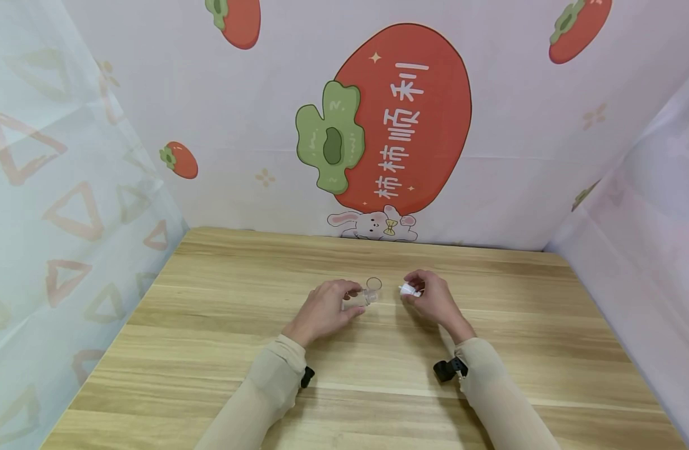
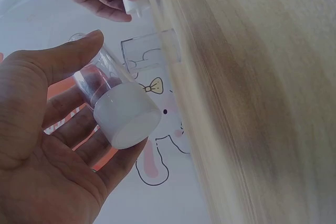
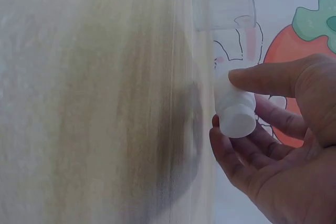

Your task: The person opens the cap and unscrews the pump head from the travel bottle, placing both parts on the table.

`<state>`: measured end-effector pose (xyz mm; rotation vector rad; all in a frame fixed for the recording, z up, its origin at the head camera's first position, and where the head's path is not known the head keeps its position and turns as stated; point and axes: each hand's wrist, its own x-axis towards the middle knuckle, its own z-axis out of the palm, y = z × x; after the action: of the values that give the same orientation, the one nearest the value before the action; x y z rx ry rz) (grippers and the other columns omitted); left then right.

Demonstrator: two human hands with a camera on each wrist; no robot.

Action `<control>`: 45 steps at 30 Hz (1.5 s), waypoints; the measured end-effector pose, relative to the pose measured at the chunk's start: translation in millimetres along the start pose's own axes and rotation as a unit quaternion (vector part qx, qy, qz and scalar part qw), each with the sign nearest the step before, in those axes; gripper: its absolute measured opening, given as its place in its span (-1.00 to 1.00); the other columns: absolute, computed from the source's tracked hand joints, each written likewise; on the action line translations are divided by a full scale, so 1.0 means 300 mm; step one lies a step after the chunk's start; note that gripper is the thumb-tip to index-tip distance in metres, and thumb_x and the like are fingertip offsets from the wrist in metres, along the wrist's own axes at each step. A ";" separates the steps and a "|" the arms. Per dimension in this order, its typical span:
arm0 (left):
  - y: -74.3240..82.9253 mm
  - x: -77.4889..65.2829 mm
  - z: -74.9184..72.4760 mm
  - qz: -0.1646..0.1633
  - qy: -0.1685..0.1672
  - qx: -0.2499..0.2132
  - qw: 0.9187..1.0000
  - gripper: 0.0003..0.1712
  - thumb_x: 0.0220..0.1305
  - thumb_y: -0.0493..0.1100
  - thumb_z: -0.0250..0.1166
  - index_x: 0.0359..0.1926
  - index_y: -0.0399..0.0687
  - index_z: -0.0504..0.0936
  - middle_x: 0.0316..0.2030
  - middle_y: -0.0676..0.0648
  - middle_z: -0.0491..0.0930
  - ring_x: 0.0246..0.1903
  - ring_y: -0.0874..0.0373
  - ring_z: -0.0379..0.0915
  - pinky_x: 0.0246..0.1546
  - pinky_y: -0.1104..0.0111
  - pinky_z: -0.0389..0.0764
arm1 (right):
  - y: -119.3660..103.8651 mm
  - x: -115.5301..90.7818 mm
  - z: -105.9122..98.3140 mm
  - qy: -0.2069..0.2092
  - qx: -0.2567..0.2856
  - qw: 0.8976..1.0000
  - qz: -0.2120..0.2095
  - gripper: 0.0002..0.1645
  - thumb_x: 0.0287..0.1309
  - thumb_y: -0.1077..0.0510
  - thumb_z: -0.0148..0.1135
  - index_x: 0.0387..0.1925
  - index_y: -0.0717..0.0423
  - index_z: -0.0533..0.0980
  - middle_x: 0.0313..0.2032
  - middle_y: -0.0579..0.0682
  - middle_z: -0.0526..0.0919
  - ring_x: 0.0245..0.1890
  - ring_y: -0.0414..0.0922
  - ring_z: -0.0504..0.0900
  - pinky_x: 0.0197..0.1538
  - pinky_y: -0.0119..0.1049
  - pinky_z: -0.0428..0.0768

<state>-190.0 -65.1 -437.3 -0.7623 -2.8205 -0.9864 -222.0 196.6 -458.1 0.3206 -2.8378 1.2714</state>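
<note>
My left hand [image 1: 326, 307] holds a small clear bottle [image 1: 355, 302] between thumb and fingers, tilted above the table. In the left wrist view the bottle's white end piece [image 2: 127, 114] faces the camera. Opposite, my right hand [image 1: 432, 299] pinches a small white pump-like cap [image 3: 236, 103] with a rounded end; a narrow tip shows on it in the left wrist view. Between the hands, a little farther back, an open clear cylinder [image 2: 149, 53] stands upright on the table, apart from both. Its round rim shows in the head view.
The wood-grain table [image 1: 378, 400] reaches a printed back curtain [image 1: 254, 206] with a fruit and a rabbit on it. Fabric walls hang at the left [image 1: 52, 206] and right. A black wrist strap mount [image 1: 448, 370] sits on the right wrist.
</note>
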 end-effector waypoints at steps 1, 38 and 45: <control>0.000 0.000 0.000 0.000 0.000 0.000 1.000 -0.59 0.25 -0.07 0.49 0.06 -0.12 0.69 -0.04 -0.07 0.72 -0.10 0.08 0.66 -0.07 0.13 0.66 | 0.001 0.001 0.002 0.002 -0.003 1.000 0.002 -0.63 0.12 0.38 0.44 -0.02 0.38 0.57 -0.15 0.19 0.63 -0.14 0.07 0.61 -0.03 -0.04 0.63; -0.002 -0.009 -0.016 -0.015 0.011 -0.015 1.000 -0.60 0.28 -0.08 0.45 0.09 -0.11 0.68 -0.03 -0.08 0.71 -0.09 0.05 0.64 -0.06 0.14 0.64 | 0.010 -0.003 0.015 0.013 -0.056 0.998 0.013 -0.59 0.07 0.28 0.49 -0.04 0.32 0.59 -0.19 0.15 0.59 -0.19 0.04 0.57 -0.09 -0.06 0.60; -0.020 -0.007 -0.024 -0.029 0.045 -0.032 0.998 -0.61 0.26 -0.09 0.47 0.06 -0.12 0.66 -0.07 -0.08 0.70 -0.09 0.03 0.62 -0.02 0.12 0.62 | -0.003 -0.004 0.004 0.011 -0.046 0.998 0.027 -0.55 0.09 0.26 0.51 0.01 0.32 0.58 -0.13 0.17 0.61 -0.12 0.06 0.60 -0.01 -0.02 0.62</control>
<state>-191.9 -74.5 -435.4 -0.6279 -2.7598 -1.0969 -220.4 195.4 -458.2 0.2272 -2.8941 1.1397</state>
